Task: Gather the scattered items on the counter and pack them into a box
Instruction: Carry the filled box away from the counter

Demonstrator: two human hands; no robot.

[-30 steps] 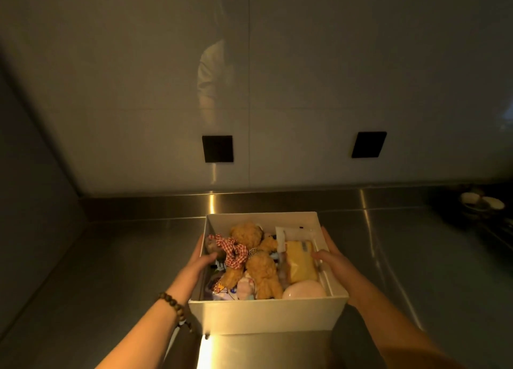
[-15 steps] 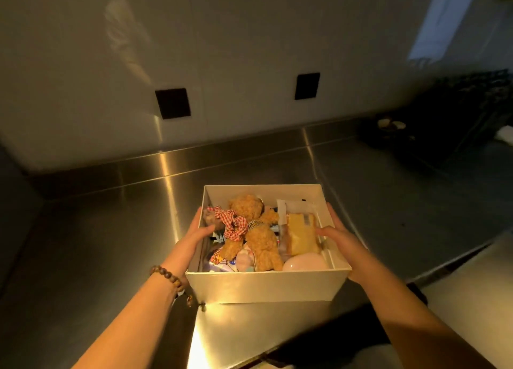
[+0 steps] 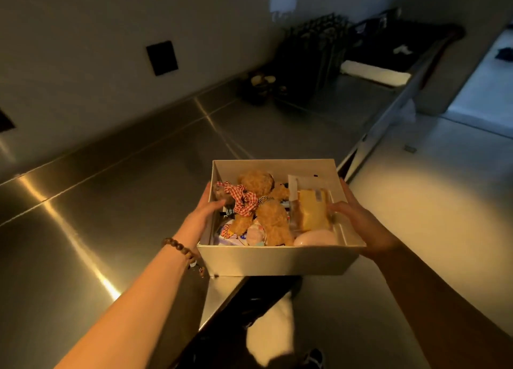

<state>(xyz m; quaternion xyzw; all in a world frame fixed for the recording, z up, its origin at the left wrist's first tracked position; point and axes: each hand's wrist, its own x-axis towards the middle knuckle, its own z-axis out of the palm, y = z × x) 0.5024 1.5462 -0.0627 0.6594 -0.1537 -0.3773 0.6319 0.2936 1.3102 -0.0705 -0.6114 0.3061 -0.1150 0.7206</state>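
Observation:
A white open box (image 3: 277, 260) is held up in the air over the counter's front edge. My left hand (image 3: 204, 212) grips its left wall, thumb hooked inside the rim. My right hand (image 3: 358, 219) grips the right wall, thumb over the rim. Inside lie a brown teddy bear (image 3: 266, 210) with a red checked bow (image 3: 244, 199), a yellow item in a clear packet (image 3: 312, 212), a pale pink round thing (image 3: 315, 237) and a printed packet (image 3: 229, 232).
The steel counter (image 3: 111, 202) stretches left and back to a wall with black sockets (image 3: 162, 58). At the back stand small bowls (image 3: 262, 81) and a dark dish rack (image 3: 313, 60). Pale floor (image 3: 416, 202) lies to the right.
The box has lifted off the counter and swung to the right, past the counter's front edge. My view has turned right with it. Both hands keep their hold on the walls.

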